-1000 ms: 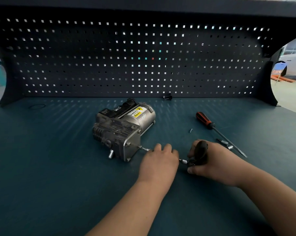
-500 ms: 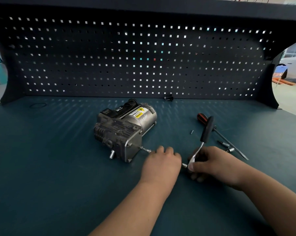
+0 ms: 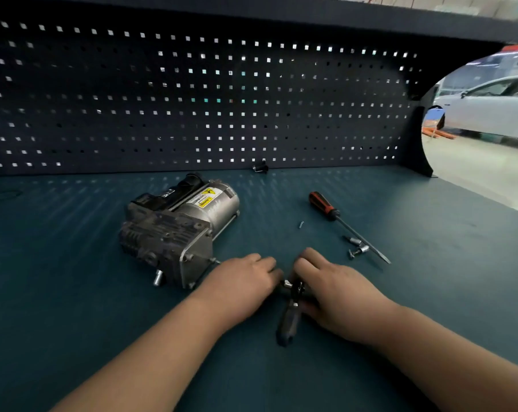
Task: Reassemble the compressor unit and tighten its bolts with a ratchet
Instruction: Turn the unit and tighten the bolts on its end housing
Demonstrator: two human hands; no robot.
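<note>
Slippage threatens: with the compressor (image 3: pixel 177 230) on the desk (image 3: pixel 73 292), left hand (image 3: pixel 239 282) curling its fingers round the extension (image 3: pixel 286 283) and right hand (image 3: pixel 338 289) gripping the ratchet (image 3: pixel 288 322) at its head, any tilt could cam it off the bolt (image 3: pixel 213 259).

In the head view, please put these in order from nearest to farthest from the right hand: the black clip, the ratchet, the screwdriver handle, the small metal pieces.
1. ratchet: at the right hand itself, handle pointing toward the person.
2. small metal pieces: just beyond the hand, slightly to its right.
3. screwdriver handle: farther back.
4. black clip: farthest back, toward the left.
</note>
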